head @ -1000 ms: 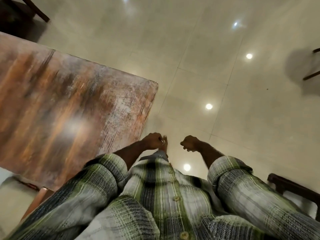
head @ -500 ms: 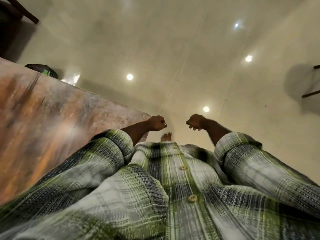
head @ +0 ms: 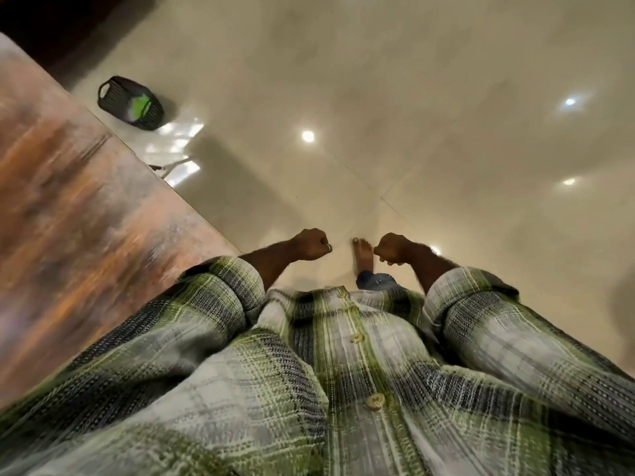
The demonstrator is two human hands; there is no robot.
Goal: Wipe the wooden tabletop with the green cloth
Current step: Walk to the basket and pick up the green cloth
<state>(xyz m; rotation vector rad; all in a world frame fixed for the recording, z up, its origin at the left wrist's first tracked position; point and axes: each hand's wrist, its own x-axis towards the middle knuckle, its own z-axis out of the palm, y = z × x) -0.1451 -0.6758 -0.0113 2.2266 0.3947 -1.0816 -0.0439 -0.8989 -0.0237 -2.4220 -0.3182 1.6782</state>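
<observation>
Glossy cream floor tiles (head: 446,97) are throwing back round light reflections (head: 308,136) beside the wooden tabletop (head: 68,218), which is filling the left of the view in a blur. A person in a green-and-grey plaid shirt (head: 343,372) is standing just off the tabletop's near corner, with one bare foot (head: 363,255) showing on the tiles. The left hand (head: 311,243) is hanging just beyond that corner, its fingers curling into a fist around nothing and a ring (head: 329,248) showing on one finger. The right hand (head: 391,250), farther from the tabletop, is likewise balling up with nothing in its grasp. The green cloth (head: 141,105) is lying inside a dark basket (head: 117,94) that is sitting on the floor past the tabletop's far edge, well apart from both hands.
</observation>
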